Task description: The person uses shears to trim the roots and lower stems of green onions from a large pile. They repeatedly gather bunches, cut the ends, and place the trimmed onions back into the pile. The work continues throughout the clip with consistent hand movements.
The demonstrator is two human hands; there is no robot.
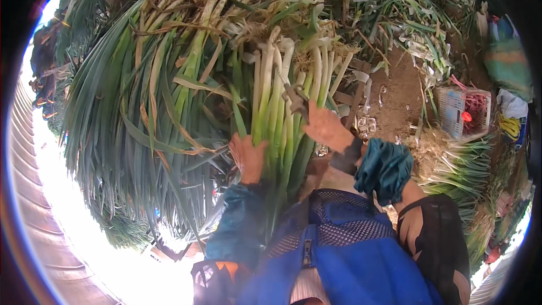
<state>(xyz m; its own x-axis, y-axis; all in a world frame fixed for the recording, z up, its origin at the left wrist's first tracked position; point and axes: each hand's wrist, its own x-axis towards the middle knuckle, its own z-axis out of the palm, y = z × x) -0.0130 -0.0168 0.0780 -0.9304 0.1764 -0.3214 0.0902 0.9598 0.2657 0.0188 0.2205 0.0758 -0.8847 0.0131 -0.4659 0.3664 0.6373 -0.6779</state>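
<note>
Long white-and-green leeks (274,101) lie in a bunch before me, their roots pointing away and their leaves toward me. My left hand (247,157) rests at the left side of the bunch, thumb and fingers apart, against the green part of the stalks. On the right, my right hand (328,130) is closed around the lower end of a narrow, worn metal tool (294,97). This tool slants up and left over the white stalks; its exact kind is unclear. My right palm and the tool's grip are partly hidden.
A large heap of untrimmed leeks (141,96) with dry brown leaves lies to the left. Leaf scraps (389,0) cover the far right ground. A plastic crate (466,112) with reddish strings stands at right, beyond a pile of cleaned leeks (460,169).
</note>
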